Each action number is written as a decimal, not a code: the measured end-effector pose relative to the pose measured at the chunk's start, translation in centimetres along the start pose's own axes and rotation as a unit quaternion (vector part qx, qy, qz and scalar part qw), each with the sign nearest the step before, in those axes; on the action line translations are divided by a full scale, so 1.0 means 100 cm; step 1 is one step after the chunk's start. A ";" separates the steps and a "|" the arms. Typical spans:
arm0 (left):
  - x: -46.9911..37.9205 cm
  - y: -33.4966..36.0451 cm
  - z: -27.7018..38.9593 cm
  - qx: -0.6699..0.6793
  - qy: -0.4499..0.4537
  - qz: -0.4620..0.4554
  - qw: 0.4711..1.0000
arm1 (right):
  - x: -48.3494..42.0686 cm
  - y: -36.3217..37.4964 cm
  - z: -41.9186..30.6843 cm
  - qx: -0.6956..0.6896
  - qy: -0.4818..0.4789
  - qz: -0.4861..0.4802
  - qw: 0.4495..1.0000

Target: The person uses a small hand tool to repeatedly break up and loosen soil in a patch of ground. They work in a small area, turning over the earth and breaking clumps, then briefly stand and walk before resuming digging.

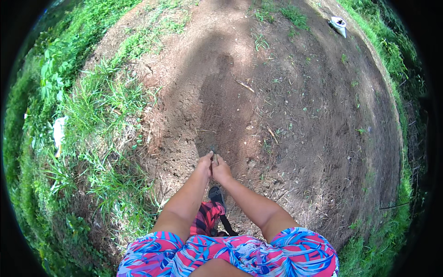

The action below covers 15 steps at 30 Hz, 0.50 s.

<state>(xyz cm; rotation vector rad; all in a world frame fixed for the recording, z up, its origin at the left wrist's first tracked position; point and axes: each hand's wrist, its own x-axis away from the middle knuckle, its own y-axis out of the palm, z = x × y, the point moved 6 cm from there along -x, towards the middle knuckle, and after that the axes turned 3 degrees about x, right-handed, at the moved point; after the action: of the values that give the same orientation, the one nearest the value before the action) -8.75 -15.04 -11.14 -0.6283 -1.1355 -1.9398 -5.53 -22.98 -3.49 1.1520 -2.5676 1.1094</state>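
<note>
Both my hands are held together in front of me, above a bare dirt path point(193, 114). My left hand point(205, 162) touches my right hand point(220, 169), with the fingers of both bent inward. Between them is a small brownish thing point(215, 159), like the end of a handle or stick; my right hand seems closed around it. A small dark part shows just past the fingertips, too small to name. What my left hand grips cannot be told. Below the hands one dark shoe point(216, 194) stands on the soil, beside red and black checked cloth point(204, 218).
Tall grass point(104, 97) and leafy plants line the left side, with a white thing point(59, 131) among them. An open white sack point(338, 25) stands at the far right. Dry sticks point(245, 86) lie on the soil. Grass also edges the right side.
</note>
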 end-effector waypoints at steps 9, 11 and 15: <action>-0.039 0.134 0.074 0.084 -0.026 -0.083 0.993 | -0.081 -0.124 -0.063 0.037 -0.087 -0.088 0.992; -0.039 0.161 0.093 0.033 -0.033 -0.085 0.995 | -0.096 -0.151 -0.069 -0.026 -0.006 -0.108 0.994; -0.043 0.219 0.126 -0.019 -0.040 -0.143 0.989 | -0.112 -0.203 -0.101 -0.058 -0.028 -0.060 0.996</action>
<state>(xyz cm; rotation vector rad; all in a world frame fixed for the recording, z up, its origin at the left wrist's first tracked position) 12.03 -8.72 2.41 -0.5937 -1.3005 -2.1980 14.48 -18.53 11.28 1.3061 -2.5269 0.9029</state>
